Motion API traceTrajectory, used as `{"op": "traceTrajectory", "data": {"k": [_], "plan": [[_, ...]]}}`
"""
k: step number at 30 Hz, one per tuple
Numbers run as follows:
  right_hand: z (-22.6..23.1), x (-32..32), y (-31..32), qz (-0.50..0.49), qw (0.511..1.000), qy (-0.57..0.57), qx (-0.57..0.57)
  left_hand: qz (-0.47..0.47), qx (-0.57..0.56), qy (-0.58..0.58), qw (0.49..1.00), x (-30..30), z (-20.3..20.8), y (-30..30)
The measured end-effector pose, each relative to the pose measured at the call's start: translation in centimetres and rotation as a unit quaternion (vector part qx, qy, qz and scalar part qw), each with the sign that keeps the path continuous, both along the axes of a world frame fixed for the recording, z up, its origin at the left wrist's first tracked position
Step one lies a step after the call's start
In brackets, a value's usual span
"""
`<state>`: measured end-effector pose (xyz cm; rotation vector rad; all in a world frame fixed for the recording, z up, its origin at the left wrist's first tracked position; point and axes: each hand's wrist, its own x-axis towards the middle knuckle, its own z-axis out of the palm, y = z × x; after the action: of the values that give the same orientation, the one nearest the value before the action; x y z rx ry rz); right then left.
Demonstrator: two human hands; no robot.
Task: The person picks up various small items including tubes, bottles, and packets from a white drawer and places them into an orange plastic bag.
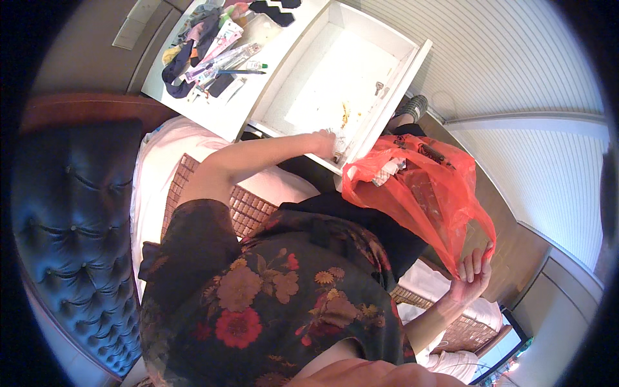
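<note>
Far left: blue tufted headboard [71, 213], padded, soft-looking, w/ buttons. Next, white tabletop [213, 109], hard and smooth, w/ socks [187, 48] and pens [242, 69] on it, all small and light. Then open white drawer [335, 71], stiff flat bottom, nearly bare, a few crumbs and small bits near front edge. Left hand [322, 137] reaching into front corner of drawer; fingers bent down onto small bits there, cannot tell if closed on anything. Right of drawer, just beside it: red plastic bag [419, 187], thin, see-through, crinkly, probably very light and slippery, easy to tear; some scraps inside. Mouth hanging open toward drawer. Best hold likely at handle loop or rim, not the thin wall. Right hand [472, 274] low right, fingers pinched together on bag's handle.
</note>
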<state>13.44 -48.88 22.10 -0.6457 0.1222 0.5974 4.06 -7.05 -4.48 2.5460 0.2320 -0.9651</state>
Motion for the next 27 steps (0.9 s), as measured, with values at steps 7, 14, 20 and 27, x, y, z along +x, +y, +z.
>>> {"op": "traceTrajectory", "data": {"k": [7,14,20,27], "plan": [[-0.1,0.0,0.3,0.014,1.0,-0.009,0.013,-0.083,-0.169,0.006,0.982,1.3,-4.0,-1.9],[0.2,-0.9,0.1,0.014,1.0,-0.014,0.013,-0.131,-0.119,-0.06,0.982,2.1,-0.1,-2.0],[0.4,-1.2,-0.1,0.023,1.0,-0.02,0.005,-0.144,-0.071,-0.022,0.987,2.8,-2.6,1.1],[0.5,-1.2,-0.2,0.023,1.0,-0.013,-0.007,0.082,-0.182,-0.118,0.973,2.2,-2.9,6.9]]}}
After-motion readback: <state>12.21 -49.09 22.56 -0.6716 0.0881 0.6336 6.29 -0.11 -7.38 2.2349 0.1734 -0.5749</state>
